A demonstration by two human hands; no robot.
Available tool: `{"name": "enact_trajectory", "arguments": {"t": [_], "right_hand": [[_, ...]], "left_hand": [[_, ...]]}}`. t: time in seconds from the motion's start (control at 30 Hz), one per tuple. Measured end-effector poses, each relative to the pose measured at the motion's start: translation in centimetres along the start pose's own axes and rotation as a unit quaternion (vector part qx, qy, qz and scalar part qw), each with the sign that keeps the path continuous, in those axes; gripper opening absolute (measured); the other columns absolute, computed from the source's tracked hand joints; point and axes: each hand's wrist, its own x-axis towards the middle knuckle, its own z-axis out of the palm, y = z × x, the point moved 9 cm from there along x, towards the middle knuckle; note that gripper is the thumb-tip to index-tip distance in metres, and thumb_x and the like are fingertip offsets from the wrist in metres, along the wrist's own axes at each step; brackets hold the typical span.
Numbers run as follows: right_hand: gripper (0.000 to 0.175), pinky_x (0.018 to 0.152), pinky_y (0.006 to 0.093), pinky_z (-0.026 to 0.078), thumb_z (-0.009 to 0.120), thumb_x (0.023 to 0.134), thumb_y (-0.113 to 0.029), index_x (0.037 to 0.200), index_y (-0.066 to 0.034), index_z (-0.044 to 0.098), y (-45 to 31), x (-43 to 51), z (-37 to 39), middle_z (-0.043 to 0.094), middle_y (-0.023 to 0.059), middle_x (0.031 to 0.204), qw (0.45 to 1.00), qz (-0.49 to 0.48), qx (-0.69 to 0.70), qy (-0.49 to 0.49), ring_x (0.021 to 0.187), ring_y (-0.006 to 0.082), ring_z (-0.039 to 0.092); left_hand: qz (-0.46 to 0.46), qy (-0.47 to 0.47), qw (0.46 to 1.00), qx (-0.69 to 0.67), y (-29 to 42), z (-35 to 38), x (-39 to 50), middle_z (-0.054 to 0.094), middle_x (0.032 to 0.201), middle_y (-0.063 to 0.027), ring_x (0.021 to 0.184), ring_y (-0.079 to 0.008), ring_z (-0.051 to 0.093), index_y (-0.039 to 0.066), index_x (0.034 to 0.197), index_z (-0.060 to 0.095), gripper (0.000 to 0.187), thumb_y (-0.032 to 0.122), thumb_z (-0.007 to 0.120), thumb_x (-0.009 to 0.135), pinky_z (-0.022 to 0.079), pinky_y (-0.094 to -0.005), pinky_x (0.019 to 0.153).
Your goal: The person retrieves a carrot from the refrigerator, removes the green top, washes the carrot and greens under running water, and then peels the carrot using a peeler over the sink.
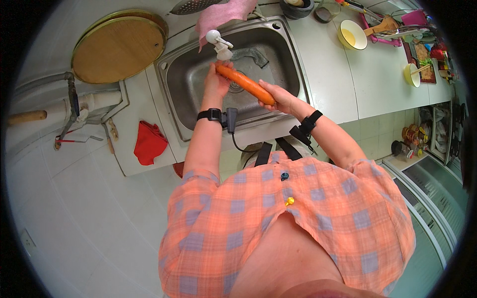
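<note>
A long orange carrot [246, 83] is held over the stainless-steel sink [186, 100], slanting down from upper left to lower right. My left hand [220, 82] is at its upper-left end, just below the white tap [223, 50]. Around the lower-right end curl the fingers of my right hand [275, 96]. Behind the carrot the metal drain [236, 87] is partly hidden. A grey cloth-like thing [255, 56] lies in the basin beyond the tap. Whether water is running cannot be made out.
Round wooden boards [117, 48] lean at the sink's left, above a red cloth [150, 142]. A pink cloth [223, 16] hangs behind the tap. To the right on the white counter [328, 78] stand a stone mortar [298, 9], a glass jar [327, 11] and a yellow bowl [352, 35].
</note>
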Motion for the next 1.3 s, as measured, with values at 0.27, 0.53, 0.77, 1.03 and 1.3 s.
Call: {"name": "enact_trajectory", "arguments": {"t": [0.27,0.53,0.77,1.03,1.3], "right_hand": [[0.055,0.06,0.0269,0.05,0.041,0.097,-0.055,0.104,-0.0043,0.062,-2.2,3.2,-0.3,0.065,0.0064,0.082,0.98,-0.07,-0.175,0.07,0.069,0.0136,0.06],[0.037,0.086,0.035,0.053,0.04,0.101,-0.026,0.112,0.0035,0.059,-8.7,9.8,2.6,0.065,0.0143,0.107,0.971,-0.132,0.198,0.006,0.096,0.024,0.064],[0.029,0.082,0.0328,0.052,0.056,0.094,-0.02,0.111,0.0048,0.058,-8.9,11.9,4.9,0.064,0.0108,0.103,0.974,-0.205,-0.065,0.068,0.092,0.0194,0.062],[0.026,0.06,0.0346,0.049,0.06,0.092,-0.023,0.109,-0.0045,0.052,-9.3,12.5,5.3,0.055,0.0055,0.082,0.965,-0.235,-0.032,0.115,0.064,0.0175,0.054],[0.022,0.055,0.0353,0.048,0.053,0.095,-0.027,0.098,-0.006,0.049,-7.5,14.3,3.3,0.051,0.006,0.071,0.959,-0.085,0.27,0.001,0.059,0.0194,0.051]], "left_hand": [[-0.089,-0.084,0.992,0.035,-4.7,3.0,-3.8,0.059,0.112,-0.0155,0.104,-0.0298,0.058,0.006,0.119,0.048,0.045,0.045,0.047,0.097,0.046,-0.0476,0.094],[-0.108,-0.03,0.99,0.091,-2.8,-0.8,-5.8,0.061,0.101,-0.0131,0.091,-0.0265,0.06,0.004,0.118,0.049,0.043,0.042,0.043,0.1,0.051,-0.0442,0.084],[-0.07,-0.024,0.993,0.088,-1.8,-1.9,-7.2,0.061,0.105,-0.0132,0.092,-0.025,0.06,0.003,0.121,0.048,0.039,0.036,0.046,0.1,0.051,-0.0409,0.083],[-0.104,-0.063,0.983,0.141,-3.0,1.0,-10.0,0.061,0.101,-0.0113,0.088,-0.0215,0.061,0.004,0.119,0.048,0.047,0.045,0.05,0.097,0.053,-0.0378,0.077],[-0.248,-0.164,0.952,-0.074,-5.0,2.2,-11.6,0.052,0.082,-0.0051,0.065,-0.0145,0.052,0.003,0.113,0.05,0.052,0.052,0.045,0.097,0.047,-0.0268,0.06]]}}
